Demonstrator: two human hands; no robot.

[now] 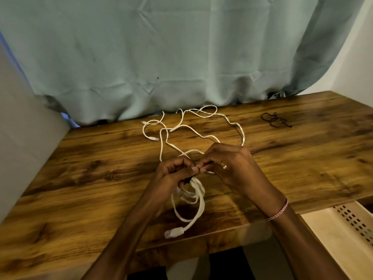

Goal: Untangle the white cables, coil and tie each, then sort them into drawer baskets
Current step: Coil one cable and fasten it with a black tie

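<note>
A coiled white cable (193,197) hangs from my left hand (173,170), which grips the top of the coil above the wooden table (90,178). Its plug (173,233) dangles near the table's front edge. My right hand (226,160) pinches something small and dark at the coil's top, fingertips touching those of the left hand. What it pinches is too small to make out. More white cables (191,128) lie loose and tangled on the table behind my hands, with plug ends at the left.
Several black ties (275,119) lie at the back right of the table. A cream perforated basket (347,235) sits in an open drawer at the lower right. A teal curtain (171,53) hangs behind the table, and a pale wall stands on the left.
</note>
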